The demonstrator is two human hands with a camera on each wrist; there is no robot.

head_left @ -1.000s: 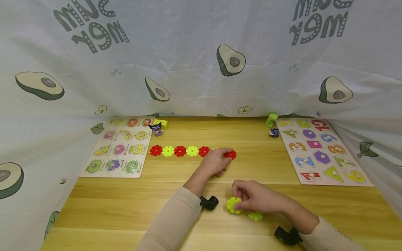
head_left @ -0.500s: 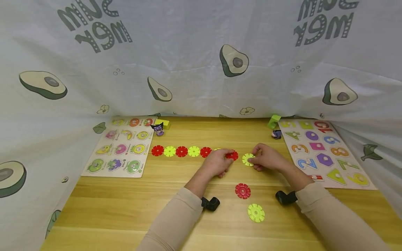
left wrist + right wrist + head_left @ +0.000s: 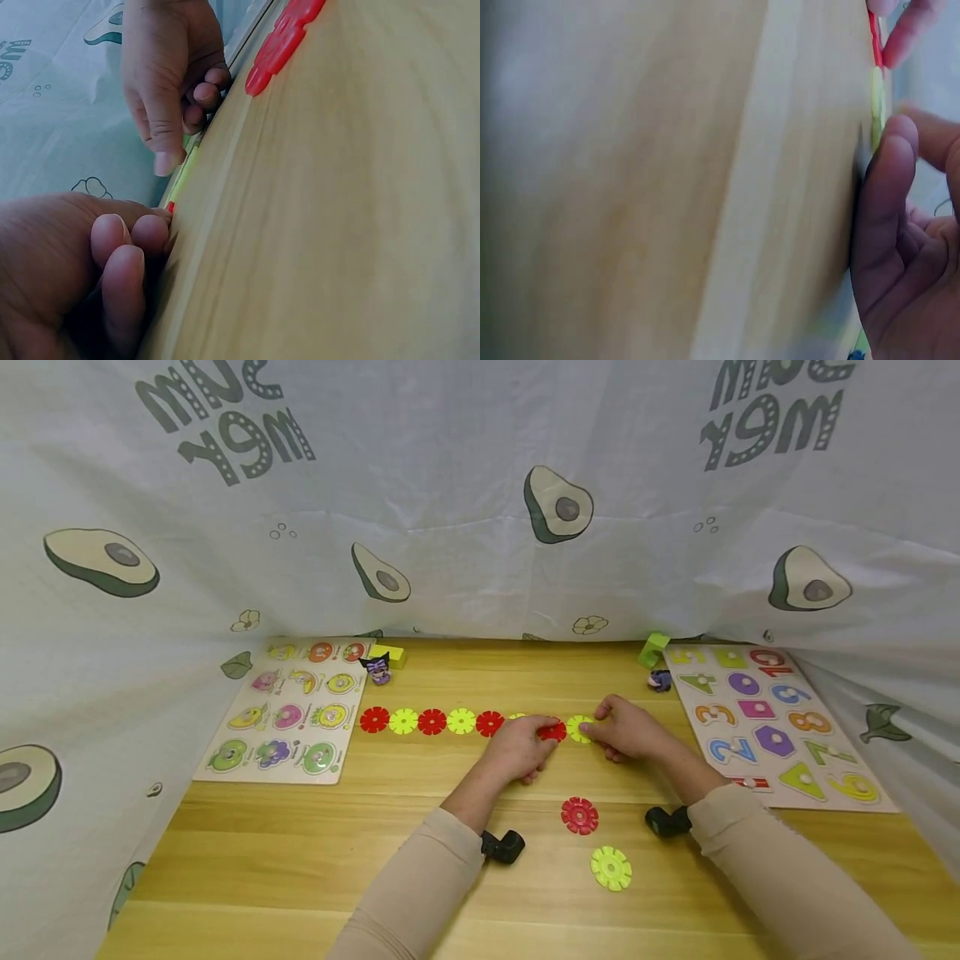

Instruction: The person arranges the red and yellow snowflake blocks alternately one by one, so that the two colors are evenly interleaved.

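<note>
A row of flat notched flower discs, red and yellow by turns, runs across the wooden table, starting with a red disc (image 3: 374, 720) at the left. My left hand (image 3: 513, 750) holds the rightmost red flower disc (image 3: 557, 730) between thumb and forefinger and partly covers a yellow disc (image 3: 517, 717) beside it. Against that red one's right side lies a yellow flower disc (image 3: 578, 728), whose right edge my right hand (image 3: 633, 731) pinches. Nearer to me lie a loose red disc (image 3: 580, 816) and a loose yellow disc (image 3: 611, 868).
A fruit puzzle board (image 3: 285, 718) lies at the left, a number puzzle board (image 3: 776, 727) at the right. Small figurines (image 3: 378, 670) and green-yellow blocks (image 3: 654, 648) stand at the back. An avocado-print cloth (image 3: 465, 527) hangs behind the table.
My right hand has picked up a yellow disc near the front, carried it to the row's right end and slid it left against the red disc. My left hand has stayed in place.
</note>
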